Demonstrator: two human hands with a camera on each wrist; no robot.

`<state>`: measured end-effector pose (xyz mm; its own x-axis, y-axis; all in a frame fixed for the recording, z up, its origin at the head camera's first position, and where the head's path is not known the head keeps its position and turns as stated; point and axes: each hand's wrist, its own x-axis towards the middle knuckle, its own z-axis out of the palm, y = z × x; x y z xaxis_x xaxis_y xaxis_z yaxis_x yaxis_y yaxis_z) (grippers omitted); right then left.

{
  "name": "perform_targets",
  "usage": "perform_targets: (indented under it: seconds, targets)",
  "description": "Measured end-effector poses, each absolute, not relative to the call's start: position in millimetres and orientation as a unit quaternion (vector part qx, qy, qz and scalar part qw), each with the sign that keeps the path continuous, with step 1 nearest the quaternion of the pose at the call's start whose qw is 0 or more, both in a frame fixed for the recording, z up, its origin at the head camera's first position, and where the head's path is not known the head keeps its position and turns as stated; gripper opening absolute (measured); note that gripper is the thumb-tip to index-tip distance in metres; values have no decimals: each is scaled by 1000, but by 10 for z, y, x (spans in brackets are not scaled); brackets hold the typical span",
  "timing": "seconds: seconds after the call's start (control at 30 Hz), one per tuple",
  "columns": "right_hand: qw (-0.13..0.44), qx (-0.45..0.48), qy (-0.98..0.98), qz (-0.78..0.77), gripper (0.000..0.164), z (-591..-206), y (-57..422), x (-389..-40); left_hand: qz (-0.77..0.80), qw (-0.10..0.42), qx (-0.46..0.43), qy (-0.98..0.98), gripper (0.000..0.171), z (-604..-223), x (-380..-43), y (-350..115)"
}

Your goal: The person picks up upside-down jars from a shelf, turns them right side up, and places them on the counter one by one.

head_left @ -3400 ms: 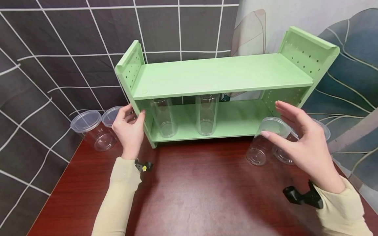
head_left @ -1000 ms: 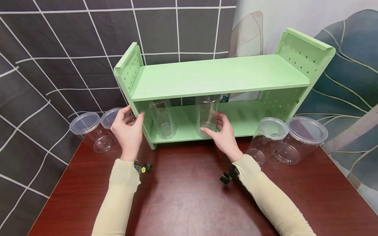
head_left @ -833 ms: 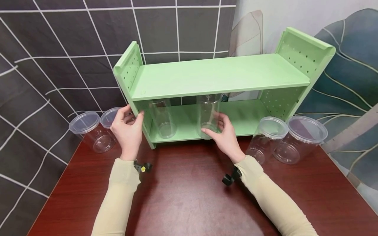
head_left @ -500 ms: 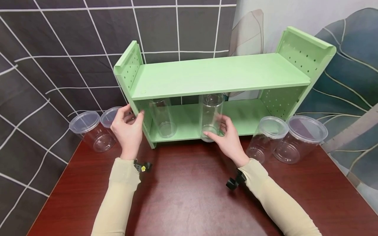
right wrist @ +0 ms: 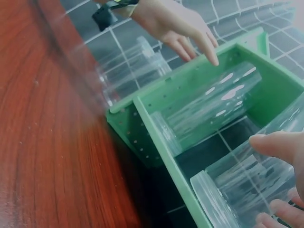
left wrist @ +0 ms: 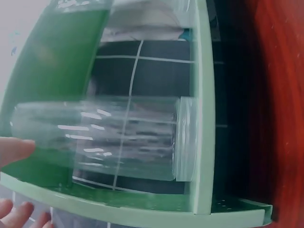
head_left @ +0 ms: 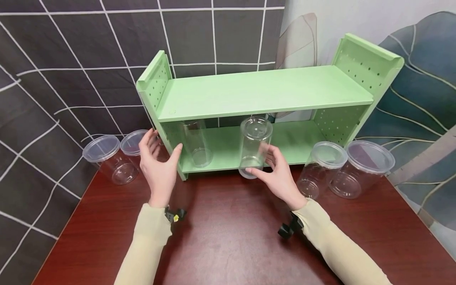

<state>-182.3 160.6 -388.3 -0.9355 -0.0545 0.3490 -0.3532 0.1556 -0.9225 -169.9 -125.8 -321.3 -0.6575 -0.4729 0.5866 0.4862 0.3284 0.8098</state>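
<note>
My right hand [head_left: 281, 176] grips a clear plastic jar [head_left: 253, 146] low on its side, thumb in front and fingers behind. The jar leans slightly at the front edge of the lower shelf [head_left: 292, 136] of a green rack [head_left: 263, 93]; in the right wrist view its wider, ringed end faces that shelf. My left hand [head_left: 159, 170] is spread around the front of the rack's left side panel [head_left: 154, 93], thumb apart from it and holding nothing. A second clear jar [head_left: 196, 144] stands on the lower shelf at the left, also ringed end down.
Two lidded clear jars [head_left: 101, 149] [head_left: 135, 142] stand left of the rack, one partly behind my left hand. Another pair, a narrower jar [head_left: 322, 168] and a wider jar [head_left: 363, 168], stands at the right front. The red-brown table [head_left: 228, 237] meets a dark gridded backdrop [head_left: 238, 35].
My right hand came from beside the right-hand jars to the shelf jar, then drew it forward and tilted it. My left hand has let go of the side panel and spread its fingers.
</note>
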Motion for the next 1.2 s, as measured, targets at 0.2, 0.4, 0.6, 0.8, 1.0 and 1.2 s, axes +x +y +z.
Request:
perform_targets:
  seconds: [0.2,0.4,0.6,0.8,1.0,1.2]
  targets:
    - [117,150,-742,642,70,-3835,1599,-1705,-541,465,-45,-699,67,-3241,-1485,-1166]
    - [109,179,-723,658,64,-3754,1553,-1605,-523,421,-125,-730,73,-3397,-1379,-1112]
    - [99,203,-713,664,57,-3660,1496,-1521,-526,317,-180,-769,81,-3652,-1362,-1040]
    - [83,215,-711,665,64,-3596,1424,-1443,-520,235,-204,-796,87,-3799,-1288,-889]
    - [73,236,-691,680,43,-3564,1317,-1357,-515,197,-223,-804,92,-3895,-1271,-780]
    - [55,250,-669,698,41,-3544,1199,-1292,-522,220,-228,-792,88,-3949,-1278,-731]
